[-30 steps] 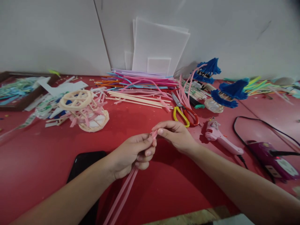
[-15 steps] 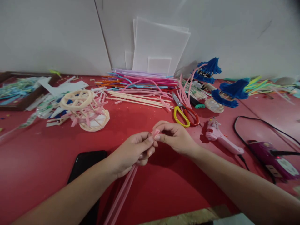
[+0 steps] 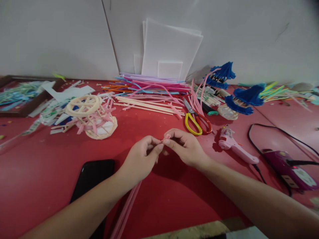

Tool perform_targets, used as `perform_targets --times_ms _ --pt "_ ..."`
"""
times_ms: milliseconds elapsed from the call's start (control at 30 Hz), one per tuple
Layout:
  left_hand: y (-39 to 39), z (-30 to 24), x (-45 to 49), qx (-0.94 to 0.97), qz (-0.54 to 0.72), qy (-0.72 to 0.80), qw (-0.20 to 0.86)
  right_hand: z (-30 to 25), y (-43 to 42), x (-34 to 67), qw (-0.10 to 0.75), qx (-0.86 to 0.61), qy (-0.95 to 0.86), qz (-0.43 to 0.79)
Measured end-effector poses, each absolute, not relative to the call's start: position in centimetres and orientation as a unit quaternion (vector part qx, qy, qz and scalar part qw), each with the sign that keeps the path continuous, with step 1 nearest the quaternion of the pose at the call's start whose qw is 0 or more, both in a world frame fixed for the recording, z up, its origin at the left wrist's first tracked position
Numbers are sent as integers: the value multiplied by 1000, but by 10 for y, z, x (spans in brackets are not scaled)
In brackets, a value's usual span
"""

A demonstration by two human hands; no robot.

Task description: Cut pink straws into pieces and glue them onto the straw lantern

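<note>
Pink pipe cleaners (image 3: pixel 127 209) trail down toward the near edge from under my left hand (image 3: pixel 142 159), which is closed in a pinch around their upper part. My right hand (image 3: pixel 185 147) pinches their bunched pink tip between thumb and forefinger. The fingertips of both hands meet over the red table, and much of the pink tip is hidden between them. Beyond my right hand lie scissors (image 3: pixel 193 123) with one yellow and one red handle. A black phone (image 3: pixel 93 177) lies partly beneath my left forearm.
Left stands a wooden-stick frame (image 3: pixel 83 106) with pink ties. Wooden sticks (image 3: pixel 149 106) and colourful pipe cleaners (image 3: pixel 154 84) lie at the back. At right are blue-roofed models (image 3: pixel 249 96), a pink glue gun (image 3: pixel 236 147) and a purple power strip (image 3: pixel 290 169) with a black cord.
My left hand has turned so its back faces up more, and its fingers have shifted at the tip. My right thumb now covers more of the pink tip. The trailing strands have swung slightly.
</note>
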State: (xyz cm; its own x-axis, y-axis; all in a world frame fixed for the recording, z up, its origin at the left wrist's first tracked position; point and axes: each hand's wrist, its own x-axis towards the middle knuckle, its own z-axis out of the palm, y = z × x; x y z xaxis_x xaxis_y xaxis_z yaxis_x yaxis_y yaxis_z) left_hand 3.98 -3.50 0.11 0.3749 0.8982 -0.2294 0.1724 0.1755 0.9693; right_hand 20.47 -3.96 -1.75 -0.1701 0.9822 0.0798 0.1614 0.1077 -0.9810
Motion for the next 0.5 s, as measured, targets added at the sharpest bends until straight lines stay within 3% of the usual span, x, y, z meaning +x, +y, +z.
perform_targets --times_ms 167,300,333,433,500 --pt "-33 1 40 540 263 486 635 -14 -33 210 424 -445 -690 383" --pt "-34 3 40 541 277 488 626 14 -13 241 311 -512 -752 276" --pt "-35 3 41 536 279 490 629 21 -7 251 260 -585 -741 202" --pt "-34 4 41 515 282 493 641 35 7 276 -16 -714 -699 34" --pt "-33 4 41 505 295 487 649 33 15 284 -63 -729 -681 35"
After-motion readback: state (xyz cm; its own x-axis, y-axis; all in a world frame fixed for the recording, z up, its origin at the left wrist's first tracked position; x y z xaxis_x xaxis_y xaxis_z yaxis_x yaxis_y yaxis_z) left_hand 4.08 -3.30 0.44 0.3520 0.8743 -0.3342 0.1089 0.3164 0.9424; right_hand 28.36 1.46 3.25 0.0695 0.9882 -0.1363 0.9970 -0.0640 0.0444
